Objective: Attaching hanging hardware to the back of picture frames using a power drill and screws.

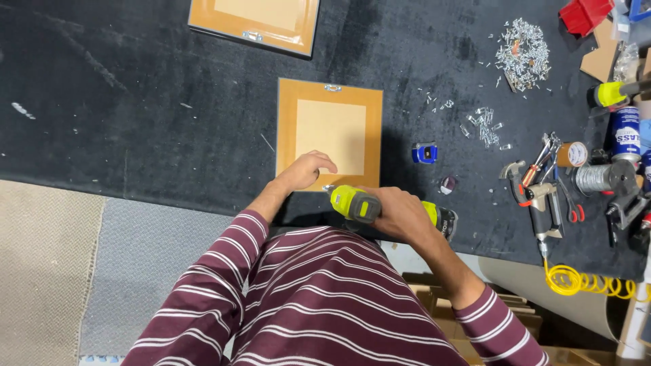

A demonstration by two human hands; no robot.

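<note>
Drill (363, 205) lies crosswise, tip leftward — right hand (401, 215) grips it, left hand (308, 169) flat on frame (329, 129).

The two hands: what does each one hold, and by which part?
Right hand holds the yellow-green drill by its handle; left hand only presses on the frame back.
</note>
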